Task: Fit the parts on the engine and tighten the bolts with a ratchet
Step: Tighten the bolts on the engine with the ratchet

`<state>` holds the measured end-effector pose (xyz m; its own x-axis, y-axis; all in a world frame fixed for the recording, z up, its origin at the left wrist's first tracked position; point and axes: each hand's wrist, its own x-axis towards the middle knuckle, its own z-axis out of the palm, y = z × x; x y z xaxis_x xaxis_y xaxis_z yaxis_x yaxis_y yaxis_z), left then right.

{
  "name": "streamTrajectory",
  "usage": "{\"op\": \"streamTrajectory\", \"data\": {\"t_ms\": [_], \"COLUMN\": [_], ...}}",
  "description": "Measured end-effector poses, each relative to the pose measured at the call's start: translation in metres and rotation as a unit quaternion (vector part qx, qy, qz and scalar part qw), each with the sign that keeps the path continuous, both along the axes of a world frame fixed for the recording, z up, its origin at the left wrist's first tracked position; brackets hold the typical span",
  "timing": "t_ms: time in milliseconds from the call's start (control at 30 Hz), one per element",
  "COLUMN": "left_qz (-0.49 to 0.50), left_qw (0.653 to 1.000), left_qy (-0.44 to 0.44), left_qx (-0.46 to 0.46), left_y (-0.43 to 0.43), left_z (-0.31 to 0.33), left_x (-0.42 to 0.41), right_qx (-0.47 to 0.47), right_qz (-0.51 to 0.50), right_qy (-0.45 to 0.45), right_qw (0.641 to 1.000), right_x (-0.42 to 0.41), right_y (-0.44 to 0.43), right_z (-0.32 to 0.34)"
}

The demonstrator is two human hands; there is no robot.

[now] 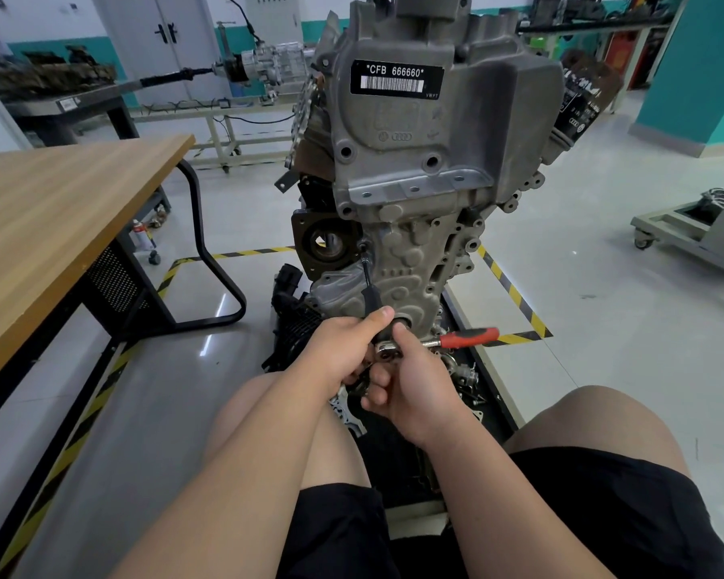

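Observation:
A grey engine (406,160) stands upright in front of me, a barcode label near its top. A ratchet (469,338) with a red and black handle points right, its chrome head between my hands. From the head a long black extension bar (368,282) runs up to a bolt (363,247) on the engine's cover, beside a round brown-rimmed port. My left hand (345,348) grips the lower end of the extension. My right hand (410,390) holds the ratchet head, index finger over its top.
A wooden-topped table (59,227) with a black frame stands at my left. Yellow-black floor tape (515,294) boxes the engine stand. Loose metal parts (462,371) lie on the black base below my hands. A wheeled cart (686,231) is at the right. My bare knees flank the base.

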<state>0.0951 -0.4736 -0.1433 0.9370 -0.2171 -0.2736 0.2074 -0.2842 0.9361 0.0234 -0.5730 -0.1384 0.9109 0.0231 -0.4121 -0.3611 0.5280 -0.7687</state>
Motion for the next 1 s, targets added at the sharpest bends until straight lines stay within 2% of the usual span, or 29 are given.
{"op": "streamTrajectory", "data": {"t_ms": [67,133,200,300,400,467,600,633,800,900,1000], "left_qz": [0.006,0.012,0.013,0.015,0.015,0.007,0.009,0.011,0.015,0.018,0.016], "left_qw": [1.000,1.000,1.000,1.000,1.000,1.000,1.000,0.999,0.999,0.999,1.000], "left_qy": [-0.013,-0.015,-0.016,-0.015,-0.015,-0.014,-0.016,-0.019,-0.021,-0.028,-0.021], "left_qx": [0.007,0.014,0.017,0.009,0.003,0.006,0.025,0.027,0.030,0.023,0.012], "left_y": [-0.002,-0.003,-0.003,-0.004,-0.005,-0.004,-0.003,-0.003,-0.002,-0.002,-0.004], "left_z": [-0.002,-0.003,-0.004,-0.004,-0.003,-0.004,-0.004,-0.004,-0.008,-0.007,-0.006], "left_x": [0.002,0.004,0.005,0.005,0.005,0.005,0.003,0.003,0.005,0.005,0.005], "right_qx": [-0.206,-0.375,-0.493,-0.608,-0.659,-0.654,-0.496,-0.466,-0.380,-0.392,-0.527], "right_qz": [-0.008,-0.001,-0.004,-0.021,-0.032,-0.029,-0.065,-0.084,-0.072,-0.056,-0.018], "right_qy": [-0.019,-0.043,-0.077,-0.111,-0.125,-0.131,-0.110,-0.101,-0.070,-0.076,-0.106], "right_qw": [0.978,0.926,0.867,0.786,0.741,0.744,0.859,0.875,0.920,0.915,0.843], "right_x": [-0.001,-0.003,-0.004,-0.007,-0.009,-0.009,-0.005,-0.003,-0.002,-0.002,-0.002], "right_y": [-0.002,-0.003,-0.003,0.001,0.004,0.007,0.008,0.007,0.007,0.006,0.005], "right_z": [0.001,0.003,0.004,0.007,0.007,0.008,0.010,0.010,0.009,0.014,0.018]}}
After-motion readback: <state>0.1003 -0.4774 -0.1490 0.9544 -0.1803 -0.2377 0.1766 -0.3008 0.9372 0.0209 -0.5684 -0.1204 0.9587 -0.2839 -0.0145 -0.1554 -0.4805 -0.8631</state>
